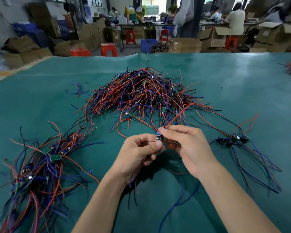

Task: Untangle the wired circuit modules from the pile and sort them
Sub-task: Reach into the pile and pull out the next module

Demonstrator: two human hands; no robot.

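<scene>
Left hand (138, 153) and right hand (186, 145) close together above the green surface (242, 84), both pinching one circuit module (160, 137) between fingertips, its small dark capacitor showing in the gap. Red wires running from the held module back into the big tangled pile (141, 93) just beyond; blue and black wires hanging down below the left palm. Far left, a loose heap of wired modules (40, 165) with green boards visible. Right, a small sorted group (230, 139), capacitors side by side, blue leads trailing toward the near edge. Past the surface, red stools (108, 49) and cardboard boxes (185, 45).
</scene>
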